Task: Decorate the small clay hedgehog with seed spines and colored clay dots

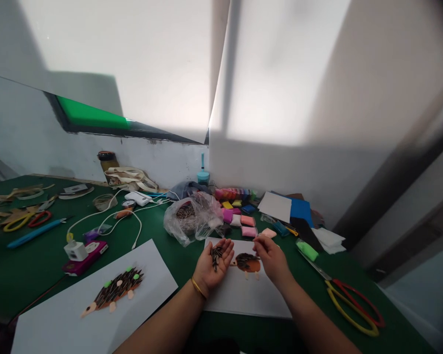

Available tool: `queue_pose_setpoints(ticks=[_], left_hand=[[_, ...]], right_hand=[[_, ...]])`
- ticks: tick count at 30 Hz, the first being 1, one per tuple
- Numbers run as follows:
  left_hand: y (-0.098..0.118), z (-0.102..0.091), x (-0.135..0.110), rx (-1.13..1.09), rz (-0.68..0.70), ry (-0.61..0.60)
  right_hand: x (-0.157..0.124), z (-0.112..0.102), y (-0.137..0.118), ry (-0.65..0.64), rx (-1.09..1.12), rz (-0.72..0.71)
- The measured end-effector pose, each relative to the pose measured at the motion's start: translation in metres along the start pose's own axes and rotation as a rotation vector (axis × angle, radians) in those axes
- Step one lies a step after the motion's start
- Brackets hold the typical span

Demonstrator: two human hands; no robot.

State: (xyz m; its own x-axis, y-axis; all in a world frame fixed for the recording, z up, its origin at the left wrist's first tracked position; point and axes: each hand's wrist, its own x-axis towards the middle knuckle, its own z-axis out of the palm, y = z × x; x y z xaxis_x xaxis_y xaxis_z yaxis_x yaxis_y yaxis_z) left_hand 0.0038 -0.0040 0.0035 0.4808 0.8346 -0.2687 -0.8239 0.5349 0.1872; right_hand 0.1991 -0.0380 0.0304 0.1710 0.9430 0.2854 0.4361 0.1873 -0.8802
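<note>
My left hand [211, 269] is turned palm up and cupped, holding a small heap of striped sunflower seeds [216, 257]. Beside it on a white sheet [243, 302] is a hedgehog figure [251, 265] with an orange-brown body, pale feet and seeds along its back. My right hand [271, 255] hovers at the figure's right side, thumb and fingers pinched together; whatever is between them is too small to make out. On another sheet [59, 324] at the left lies a larger seed-covered hedgehog [114, 290] with green and pale dots.
Behind the sheet are a plastic bag [195, 216] of seeds and several packs of coloured clay [248, 220]. Scissors [339, 290] and green clay [307, 250] lie to the right. A charger [76, 250], a power bank [84, 259], cables and a blue pen-like tool [37, 233] are leftward.
</note>
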Motion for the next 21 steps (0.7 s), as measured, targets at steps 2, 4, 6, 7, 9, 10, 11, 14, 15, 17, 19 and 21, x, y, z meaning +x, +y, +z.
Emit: queue_pose_setpoints(ticks=[2, 4, 6, 7, 9, 10, 11, 14, 15, 17, 19, 21], left_hand=[[0.001, 0.001, 0.0, -0.002, 0.009, 0.02], [0.001, 0.0, 0.001, 0.004, 0.015, 0.029], [0.002, 0.0, 0.001, 0.013, 0.017, 0.027], [0.002, -0.001, 0.002, 0.017, 0.016, 0.027], [0.002, -0.001, 0.002, 0.024, 0.017, 0.032], [0.002, -0.002, 0.002, 0.026, 0.019, 0.035], [0.002, -0.002, 0.002, 0.028, 0.02, 0.037], [0.003, -0.002, 0.002, 0.031, 0.017, 0.037], [0.003, -0.003, 0.003, 0.032, 0.016, 0.039], [0.003, -0.003, 0.003, 0.037, 0.018, 0.041], [0.003, -0.003, 0.003, 0.039, 0.02, 0.041], [0.003, -0.003, 0.003, 0.038, 0.019, 0.045]], right_hand=[[0.001, -0.01, 0.016, -0.007, -0.067, 0.051], [-0.003, -0.015, 0.029, -0.06, -0.116, 0.075], [-0.009, -0.015, 0.036, -0.117, -0.155, 0.071], [-0.012, -0.014, 0.036, -0.139, -0.179, 0.068], [-0.017, -0.012, 0.033, -0.175, -0.251, 0.068], [-0.018, -0.01, 0.03, -0.192, -0.293, 0.06], [-0.019, -0.009, 0.027, -0.204, -0.332, 0.043], [-0.02, -0.008, 0.02, -0.209, -0.409, -0.027], [-0.02, -0.008, 0.019, -0.204, -0.421, -0.034], [-0.02, -0.007, 0.019, -0.205, -0.447, -0.018], [-0.02, -0.007, 0.02, -0.212, -0.473, 0.004], [-0.02, -0.006, 0.022, -0.217, -0.488, 0.015]])
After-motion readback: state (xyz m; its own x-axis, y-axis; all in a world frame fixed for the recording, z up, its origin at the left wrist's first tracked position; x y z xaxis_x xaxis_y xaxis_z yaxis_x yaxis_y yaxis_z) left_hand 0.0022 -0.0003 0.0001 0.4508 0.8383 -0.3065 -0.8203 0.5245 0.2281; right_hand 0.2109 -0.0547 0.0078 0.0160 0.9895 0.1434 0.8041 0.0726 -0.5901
